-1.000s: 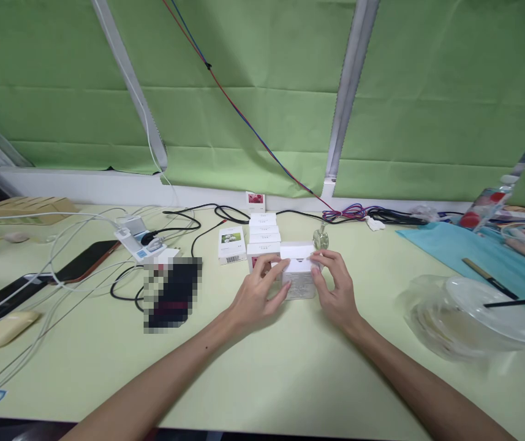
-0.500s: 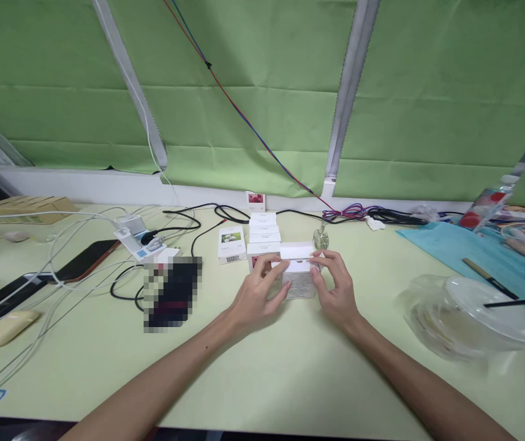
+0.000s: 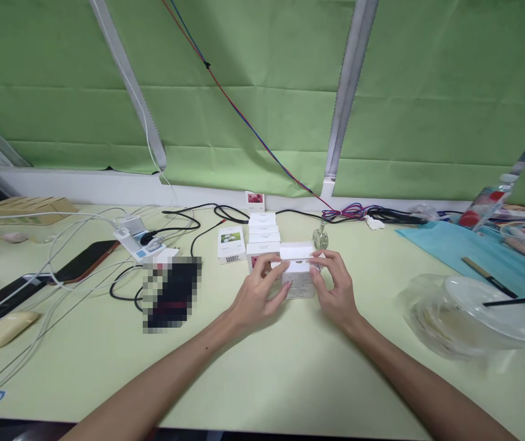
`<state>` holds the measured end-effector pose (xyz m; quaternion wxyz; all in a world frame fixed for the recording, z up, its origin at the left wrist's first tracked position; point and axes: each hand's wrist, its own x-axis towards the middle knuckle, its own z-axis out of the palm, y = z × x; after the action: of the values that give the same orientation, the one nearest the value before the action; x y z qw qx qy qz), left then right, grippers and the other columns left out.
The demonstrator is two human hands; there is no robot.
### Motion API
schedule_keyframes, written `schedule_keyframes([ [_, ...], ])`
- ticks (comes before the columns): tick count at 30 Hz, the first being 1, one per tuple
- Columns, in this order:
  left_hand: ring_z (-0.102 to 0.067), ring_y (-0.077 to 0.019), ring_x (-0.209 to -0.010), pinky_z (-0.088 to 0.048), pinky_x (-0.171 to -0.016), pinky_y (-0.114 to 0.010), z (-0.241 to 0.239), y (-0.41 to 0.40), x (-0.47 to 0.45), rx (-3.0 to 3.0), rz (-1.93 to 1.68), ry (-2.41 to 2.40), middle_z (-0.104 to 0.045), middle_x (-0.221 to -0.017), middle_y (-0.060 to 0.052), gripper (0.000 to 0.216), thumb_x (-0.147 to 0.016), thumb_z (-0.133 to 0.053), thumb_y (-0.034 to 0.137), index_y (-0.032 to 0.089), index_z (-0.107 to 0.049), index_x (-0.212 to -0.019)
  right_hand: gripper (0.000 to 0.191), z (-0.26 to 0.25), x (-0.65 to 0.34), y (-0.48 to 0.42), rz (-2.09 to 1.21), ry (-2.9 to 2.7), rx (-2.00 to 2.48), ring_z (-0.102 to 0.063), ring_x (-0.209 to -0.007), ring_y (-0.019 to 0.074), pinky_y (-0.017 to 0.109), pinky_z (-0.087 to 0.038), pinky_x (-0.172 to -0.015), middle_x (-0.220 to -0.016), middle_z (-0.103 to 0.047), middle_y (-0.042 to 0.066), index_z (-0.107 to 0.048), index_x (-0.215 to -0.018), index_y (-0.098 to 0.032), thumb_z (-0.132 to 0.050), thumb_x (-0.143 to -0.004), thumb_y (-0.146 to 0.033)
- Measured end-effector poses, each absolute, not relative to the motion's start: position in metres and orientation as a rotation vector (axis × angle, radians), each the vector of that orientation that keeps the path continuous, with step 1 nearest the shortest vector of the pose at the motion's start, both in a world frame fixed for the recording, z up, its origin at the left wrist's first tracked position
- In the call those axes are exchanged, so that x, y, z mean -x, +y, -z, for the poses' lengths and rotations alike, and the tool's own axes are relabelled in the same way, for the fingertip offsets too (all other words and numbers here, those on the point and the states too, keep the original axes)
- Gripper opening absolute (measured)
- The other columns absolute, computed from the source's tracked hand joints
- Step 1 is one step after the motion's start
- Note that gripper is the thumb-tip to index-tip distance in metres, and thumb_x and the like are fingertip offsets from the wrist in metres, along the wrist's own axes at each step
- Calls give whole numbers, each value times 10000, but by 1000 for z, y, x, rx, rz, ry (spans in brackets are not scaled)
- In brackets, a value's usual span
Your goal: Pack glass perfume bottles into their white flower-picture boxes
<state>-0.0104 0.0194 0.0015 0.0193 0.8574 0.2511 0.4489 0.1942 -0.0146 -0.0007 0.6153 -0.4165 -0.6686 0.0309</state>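
A small white cardboard box (image 3: 299, 286) stands on the table between my hands, its printed side towards me and its lid flap (image 3: 296, 250) raised at the back. My left hand (image 3: 262, 288) grips the box's left side, with fingers at the top edge and thumb low on the front. On the right side my right hand (image 3: 334, 285) holds it with thumb and fingers near the top corner. Just behind my left fingers, a row of similar white boxes (image 3: 264, 237) runs back. Beside that row lies a white box with a flower picture (image 3: 231, 245).
A clear glass piece (image 3: 320, 237) stands behind my right hand. On the right are a lidded plastic bowl in a bag (image 3: 468, 318), a blue cloth (image 3: 446, 245) and a knife (image 3: 489, 277). Cables, a power strip (image 3: 136, 242) and a phone (image 3: 85, 260) lie left.
Almost nothing differs. Both hands keep their hold on the box, and a small spot in its top opening now looks yellowish instead of dark.
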Motion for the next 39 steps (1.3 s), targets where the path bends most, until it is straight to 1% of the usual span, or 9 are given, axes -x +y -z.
schedule_keyframes([
  [5, -588, -151, -854, -556, -653, -294, -1, 19, 10, -2646, -1391, 790, -500, -1261, -136, 399, -950, -615, 193, 230, -526, -1337, 157, 2, -195, -14, -97, -1541, 966, -628, -1058, 223, 389, -542, -864, -1117, -607, 96, -671, -1063, -229, -546, -973, -197],
  [12, -571, -131, -810, -557, -656, -289, -1, 17, 8, -2617, -1398, 790, -495, -1246, -130, 382, -951, -609, 185, 221, -528, -1323, 146, 0, -193, -15, -97, -1531, 965, -635, -1044, 227, 391, -544, -847, -1102, -613, 92, -675, -1040, -230, -546, -972, -213],
  [23, -580, -117, -795, -561, -668, -287, 1, 15, 6, -2556, -1378, 800, -482, -1251, -125, 350, -966, -591, 194, 216, -532, -1310, 149, 0, -193, -14, -121, -1522, 956, -624, -1062, 220, 393, -533, -872, -1104, -603, 95, -672, -1039, -227, -537, -979, -205],
  [29, -592, -126, -799, -560, -649, -285, -1, 15, 5, -2591, -1398, 813, -495, -1244, -128, 362, -963, -591, 201, 222, -524, -1318, 158, -1, -194, -14, -107, -1528, 962, -632, -1051, 224, 395, -537, -858, -1096, -607, 92, -677, -1032, -229, -529, -978, -212],
  [34, -594, -136, -808, -544, -603, -266, 0, 15, 5, -2610, -1407, 823, -504, -1242, -136, 386, -951, -600, 196, 220, -520, -1329, 158, -1, -194, -14, -111, -1524, 960, -629, -1074, 228, 414, -530, -912, -1092, -610, 88, -676, -1023, -232, -526, -975, -212],
  [37, -592, -128, -788, -524, -559, -238, -1, 14, 5, -2613, -1433, 830, -510, -1228, -130, 396, -956, -595, 195, 222, -509, -1342, 161, -1, -194, -14, -117, -1524, 975, -628, -1081, 230, 417, -531, -920, -1093, -606, 90, -672, -1021, -236, -518, -978, -220],
  [39, -598, -131, -801, -529, -561, -236, -1, 13, 4, -2613, -1455, 848, -503, -1242, -134, 392, -958, -597, 200, 224, -508, -1339, 162, -1, -194, -14, -117, -1530, 981, -626, -1081, 229, 418, -532, -920, -1098, -604, 93, -669, -1027, -238, -515, -980, -223],
])
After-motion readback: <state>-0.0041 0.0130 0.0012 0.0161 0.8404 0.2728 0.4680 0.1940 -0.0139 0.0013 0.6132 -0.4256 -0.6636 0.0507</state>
